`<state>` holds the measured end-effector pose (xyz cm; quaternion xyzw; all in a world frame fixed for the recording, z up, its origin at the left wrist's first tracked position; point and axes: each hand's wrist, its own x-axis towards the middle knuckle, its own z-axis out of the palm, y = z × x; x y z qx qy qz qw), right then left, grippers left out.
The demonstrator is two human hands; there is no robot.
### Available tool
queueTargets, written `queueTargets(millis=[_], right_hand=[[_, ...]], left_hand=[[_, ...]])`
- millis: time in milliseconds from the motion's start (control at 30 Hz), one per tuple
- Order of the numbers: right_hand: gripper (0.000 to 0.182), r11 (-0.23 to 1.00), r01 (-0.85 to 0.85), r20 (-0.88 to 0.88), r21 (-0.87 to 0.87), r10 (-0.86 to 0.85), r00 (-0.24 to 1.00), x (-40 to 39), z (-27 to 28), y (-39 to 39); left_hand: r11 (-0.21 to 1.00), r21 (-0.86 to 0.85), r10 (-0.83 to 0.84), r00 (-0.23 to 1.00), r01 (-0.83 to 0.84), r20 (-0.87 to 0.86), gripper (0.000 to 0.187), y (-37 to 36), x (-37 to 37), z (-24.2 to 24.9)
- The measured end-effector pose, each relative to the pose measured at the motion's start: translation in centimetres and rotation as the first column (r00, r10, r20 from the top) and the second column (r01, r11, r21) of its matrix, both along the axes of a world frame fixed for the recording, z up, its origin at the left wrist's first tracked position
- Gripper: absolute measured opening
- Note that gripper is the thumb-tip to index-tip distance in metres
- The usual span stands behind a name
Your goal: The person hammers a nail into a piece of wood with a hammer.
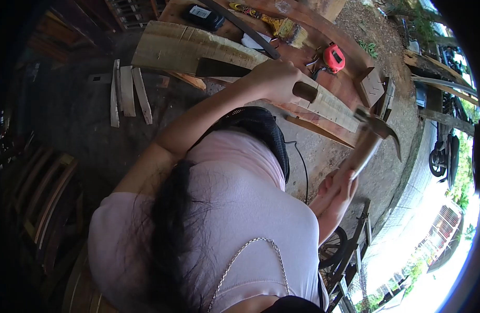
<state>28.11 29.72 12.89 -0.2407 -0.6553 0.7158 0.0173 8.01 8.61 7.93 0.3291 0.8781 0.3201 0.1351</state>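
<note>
My left hand (279, 81) is closed around the brown wooden handle (305, 92) of a broad, dark-bladed knife. Its squared blade (224, 69) lies along the pale wooden board (177, 47), pointing left. In my right hand (339, 188) is a claw hammer (375, 128), held up beside the bench with its metal head highest and slightly blurred. Another pale board (333, 112) runs rightward beneath my left fist toward the hammer head.
The reddish bench (354, 60) carries a red tape measure (333, 57), several nails, a yellow-handled paintbrush (292, 31), a dark metal bar (245, 28) and a black labelled case (203, 16). A nailed wood block (370, 87) sits rightward. Wood strips (128, 91) lie on the floor.
</note>
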Motion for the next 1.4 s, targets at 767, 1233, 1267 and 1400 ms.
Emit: queueTargets(millis=[767,1233,1267,1400], right_hand=[[0.045,0.984,-0.175,-0.02,-0.028,0.175,0.984,-3.4,-0.5,-6.2],[0.04,0.981,-0.175,-0.158,-0.087,0.16,0.974,-6.1,-0.2,-11.7],[0.04,0.974,-0.202,-0.185,-0.099,0.182,0.966,-6.6,-0.8,-12.5],[0.036,0.898,-0.44,0.146,-0.009,0.436,0.888,-7.5,-1.1,-15.0]], left_hand=[[0.991,0.084,0.116,0.989,-0.109,-0.088,0.023,-10.5,-2.6,0.2],[0.986,0.116,0.135,0.983,-0.121,-0.121,0.025,-15.0,-3.9,0.5],[0.987,0.105,0.136,0.984,-0.124,-0.115,0.025,-15.0,-3.9,0.5],[0.984,0.042,0.179,0.98,-0.176,-0.091,0.026,-17.1,-4.8,-0.3]])
